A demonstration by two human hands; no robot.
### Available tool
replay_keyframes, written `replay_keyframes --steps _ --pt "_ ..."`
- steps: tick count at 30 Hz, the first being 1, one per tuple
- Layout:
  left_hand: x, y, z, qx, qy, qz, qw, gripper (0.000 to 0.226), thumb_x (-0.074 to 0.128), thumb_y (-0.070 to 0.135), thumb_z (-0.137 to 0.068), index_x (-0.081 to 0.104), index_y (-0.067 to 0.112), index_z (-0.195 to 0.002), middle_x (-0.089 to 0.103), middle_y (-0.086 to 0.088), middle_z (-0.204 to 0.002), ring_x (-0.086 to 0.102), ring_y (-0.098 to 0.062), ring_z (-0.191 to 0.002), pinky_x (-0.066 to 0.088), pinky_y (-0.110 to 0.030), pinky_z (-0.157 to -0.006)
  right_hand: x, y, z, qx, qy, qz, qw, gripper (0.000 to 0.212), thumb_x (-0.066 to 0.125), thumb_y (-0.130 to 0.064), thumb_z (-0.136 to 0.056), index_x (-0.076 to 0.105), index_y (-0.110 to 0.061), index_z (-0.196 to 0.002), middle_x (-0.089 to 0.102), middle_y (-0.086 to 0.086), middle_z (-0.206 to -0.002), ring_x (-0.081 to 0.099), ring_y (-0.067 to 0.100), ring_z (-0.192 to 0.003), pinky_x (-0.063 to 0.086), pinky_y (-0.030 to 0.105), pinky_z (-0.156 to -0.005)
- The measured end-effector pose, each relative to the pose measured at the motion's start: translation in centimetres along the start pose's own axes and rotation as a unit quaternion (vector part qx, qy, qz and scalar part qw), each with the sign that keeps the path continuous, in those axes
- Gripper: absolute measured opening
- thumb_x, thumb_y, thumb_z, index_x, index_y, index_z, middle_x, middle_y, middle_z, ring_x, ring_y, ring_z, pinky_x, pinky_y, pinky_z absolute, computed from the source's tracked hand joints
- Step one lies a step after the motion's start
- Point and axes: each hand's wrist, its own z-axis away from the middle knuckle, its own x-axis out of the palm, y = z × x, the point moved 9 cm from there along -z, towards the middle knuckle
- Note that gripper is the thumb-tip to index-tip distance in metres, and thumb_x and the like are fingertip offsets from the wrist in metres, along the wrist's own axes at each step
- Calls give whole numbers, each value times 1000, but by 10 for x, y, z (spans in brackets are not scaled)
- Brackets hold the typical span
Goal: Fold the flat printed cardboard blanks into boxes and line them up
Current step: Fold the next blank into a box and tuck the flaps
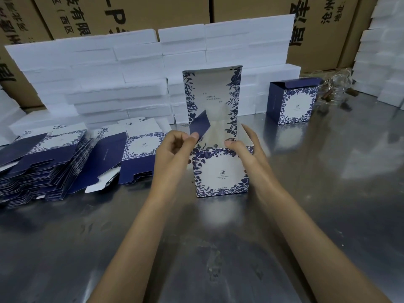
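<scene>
**Fingers pinch a side flap while the box stands braced**

Fingers (pixel 192 136) of the left hand (pixel 175 145) pinch the navy side flap (pixel 200 125) of the half-formed box (pixel 220 171), thumb and forefinger closed on its lower edge, probably so it can be tipped inward before the lid comes down. The right hand (pixel 242 145) curls over the box's right top corner, thumb inside the rim and the other fingers laid along the outer wall; this grip looks meant to keep the walls square and stop the box sliding on the shiny counter (pixel 328 193).

The box stands upright near the middle of the counter, just in front of the person, printed front facing them. Its tall lid panel (pixel 213 95) rises straight up at the back, out of the way of the flaps.

To the left lie the flat blanks (pixel 54 162), stacked in a fanned heap within easy reach of the left hand. One finished box (pixel 294 101) sits well apart at the back right, likely the start of the row. White foam blocks (pixel 109 73) are piled behind, against brown cartons (pixel 153 14).
</scene>
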Motion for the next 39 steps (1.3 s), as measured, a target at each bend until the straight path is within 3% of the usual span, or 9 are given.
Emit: replay_keyframes --steps 5,10,13,17,22,28,31,34,39 --pt "5 -7 2 -36 -41 -71 996 48 70 41 -91 48 1 -76 43 -7 -66 42 -14 -54 35 -12 -46 -1 -3 1 1 -10 -26 1000 78 67 -54 -65 45 -45 -140 62 -10 -135 64 13 -117 47 47 -108" --pt "9 3 4 -20 -64 -143 987 40 59 34 -98 43 12 -69 36 -4 -57 29 -5 -41 25 -12 -39 -7 -8 -6 -31 8 -40 999 75 69 -54 -76 42 -45 -145 55 -42 -122 58 -19 -105 49 9 -80" --pt "7 11 5 6 -65 -158 985 40 58 25 -99 38 15 -66 31 3 -53 27 -9 -46 25 -20 -45 -3 -12 -6 -49 -15 -31 998 80 70 -44 -75 37 -51 -147 48 -56 -115 50 -24 -112 44 16 -92" --pt "4 8 1 -16 -103 -149 983 36 60 19 -95 41 5 -68 29 6 -46 29 -12 -41 28 -24 -46 -7 -17 -7 -79 -47 -36 995 90 70 -43 -66 34 -57 -148 38 -40 -146 39 -34 -115 37 18 -94" --pt "0 0 -5 -30 -100 -131 986 52 65 38 -95 36 20 -55 31 5 -44 30 -14 -37 32 -19 -42 6 -3 -6 -56 -72 -55 994 80 64 -34 -66 45 -54 -141 59 -35 -130 62 9 -121 48 41 -101" --pt "-3 -8 -8 -52 -116 -125 984 51 60 28 -99 33 22 -56 29 8 -44 26 -12 -35 27 -20 -39 13 -2 -1 -63 -94 -56 992 75 58 -29 -73 45 -49 -144 64 -30 -127 64 -1 -114 53 20 -85" --pt "-8 -6 -9 -54 -94 -108 988 45 62 34 -98 42 11 -65 30 5 -45 25 -12 -36 25 -19 -38 16 0 -2 -53 -105 -75 990 75 59 -28 -70 48 -51 -141 64 -19 -133 65 11 -118 53 33 -91" --pt "-8 -4 -7 -49 -77 -97 991 42 59 31 -100 39 11 -69 30 0 -51 24 -11 -39 22 -19 -39 17 1 -3 -40 -113 -90 989 77 59 -30 -66 50 -50 -140 72 -19 -110 67 1 -84 49 21 -67" --pt "-10 1 -6 -35 -70 -97 992 34 57 23 -100 43 9 -73 31 -8 -60 24 -13 -44 21 -22 -42 21 3 1 -27 -113 -104 988 76 59 -31 -65 52 -52 -137 65 -8 -102 58 4 -74 42 26 -66"
